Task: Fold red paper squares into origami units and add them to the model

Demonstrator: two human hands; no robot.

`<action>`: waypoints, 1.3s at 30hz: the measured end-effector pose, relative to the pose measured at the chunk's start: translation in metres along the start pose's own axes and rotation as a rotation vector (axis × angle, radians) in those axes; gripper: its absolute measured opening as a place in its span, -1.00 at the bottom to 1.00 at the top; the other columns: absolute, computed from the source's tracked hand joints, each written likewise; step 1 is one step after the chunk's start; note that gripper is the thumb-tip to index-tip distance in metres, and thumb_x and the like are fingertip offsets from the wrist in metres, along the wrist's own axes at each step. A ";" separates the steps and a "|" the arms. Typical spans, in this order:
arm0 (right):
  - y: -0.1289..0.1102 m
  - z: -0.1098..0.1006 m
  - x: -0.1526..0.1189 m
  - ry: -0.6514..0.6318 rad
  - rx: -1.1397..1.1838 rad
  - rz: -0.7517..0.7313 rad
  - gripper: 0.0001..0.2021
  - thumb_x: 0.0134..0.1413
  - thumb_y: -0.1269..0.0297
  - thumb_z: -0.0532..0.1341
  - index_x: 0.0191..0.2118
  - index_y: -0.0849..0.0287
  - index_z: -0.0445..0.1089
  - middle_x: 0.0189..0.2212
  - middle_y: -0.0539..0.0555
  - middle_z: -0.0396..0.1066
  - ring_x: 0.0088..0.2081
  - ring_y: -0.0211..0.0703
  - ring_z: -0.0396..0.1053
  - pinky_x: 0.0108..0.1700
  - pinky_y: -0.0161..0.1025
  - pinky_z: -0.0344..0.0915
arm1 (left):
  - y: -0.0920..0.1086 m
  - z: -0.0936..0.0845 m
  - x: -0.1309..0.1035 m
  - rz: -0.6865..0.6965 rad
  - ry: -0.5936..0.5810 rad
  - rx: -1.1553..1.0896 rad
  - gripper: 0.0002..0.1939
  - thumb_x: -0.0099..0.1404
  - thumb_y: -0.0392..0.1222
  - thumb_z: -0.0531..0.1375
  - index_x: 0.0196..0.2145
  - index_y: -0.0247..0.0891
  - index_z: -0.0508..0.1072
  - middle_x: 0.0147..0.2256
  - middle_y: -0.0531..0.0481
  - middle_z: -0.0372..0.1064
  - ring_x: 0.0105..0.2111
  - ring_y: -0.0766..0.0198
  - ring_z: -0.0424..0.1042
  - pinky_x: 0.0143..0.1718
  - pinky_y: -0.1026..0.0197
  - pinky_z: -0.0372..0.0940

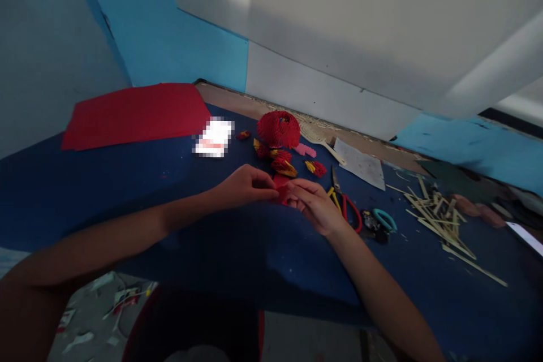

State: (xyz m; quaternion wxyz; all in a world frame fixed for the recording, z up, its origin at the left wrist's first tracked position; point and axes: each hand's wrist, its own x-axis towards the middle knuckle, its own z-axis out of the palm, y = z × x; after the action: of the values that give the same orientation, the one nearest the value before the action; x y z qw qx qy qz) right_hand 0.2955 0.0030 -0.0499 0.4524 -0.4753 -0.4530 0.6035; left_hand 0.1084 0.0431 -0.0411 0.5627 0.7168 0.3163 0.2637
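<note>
Between my two hands is a small piece of red paper [280, 182], partly hidden by the fingers. My left hand [251, 185] pinches its left side between thumb and fingers. On the right side, my right hand [313, 202] holds it with bent fingers. Just beyond them lie several red and yellow folded-paper pieces [284, 167], and one more such piece [315, 168] sits to the right. Behind these stands a round red folded-paper form [278, 129] with a hole in its top. A pink piece [305, 150] rests beside it.
Red-handled scissors [352, 215] and teal-handled pliers [385, 219] lie right of my hands. Farther right are scattered thin sticks [443, 218] and a phone [526, 237]. A large red sheet [139, 114] covers the blue table's [178, 169] back left. A fly swatter [333, 151] lies near the wall.
</note>
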 end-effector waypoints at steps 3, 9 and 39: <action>0.000 -0.002 -0.001 -0.034 -0.028 0.016 -0.80 -0.23 0.19 0.36 -0.40 0.16 0.48 -0.52 -0.04 0.44 -0.51 -0.37 0.34 -0.43 -0.38 0.26 | -0.002 0.000 -0.001 0.025 -0.006 0.041 -0.76 0.10 -0.11 0.22 -0.41 -0.39 0.52 -0.47 -0.06 0.47 -0.50 0.39 0.36 -0.48 0.36 0.18; -0.002 -0.003 -0.003 -0.057 -0.375 -0.222 -0.84 -0.03 0.19 0.26 -0.39 0.17 0.48 -0.48 -0.01 0.45 -0.43 -0.30 0.35 -0.33 -0.33 0.25 | -0.001 0.002 -0.002 0.055 0.025 0.059 -0.74 0.11 -0.09 0.22 -0.40 -0.39 0.52 -0.44 -0.08 0.49 -0.45 0.35 0.41 -0.42 0.35 0.24; 0.005 0.010 -0.015 0.116 -1.199 -0.883 -0.91 0.09 0.35 0.14 -0.28 0.18 0.36 -0.29 0.14 0.42 -0.21 -0.08 0.35 -0.20 -0.12 0.20 | -0.001 0.009 -0.005 0.238 0.120 0.470 -0.81 0.10 -0.24 0.12 -0.51 -0.37 0.51 -0.66 0.10 0.29 -0.61 0.46 0.20 -0.58 0.42 0.03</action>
State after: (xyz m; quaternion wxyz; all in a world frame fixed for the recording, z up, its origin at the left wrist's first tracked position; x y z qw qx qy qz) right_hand 0.2875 -0.0137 -0.0508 0.3393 -0.4452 -0.8286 -0.0109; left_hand 0.1116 0.0336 -0.0444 0.3259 0.8430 0.3151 0.2895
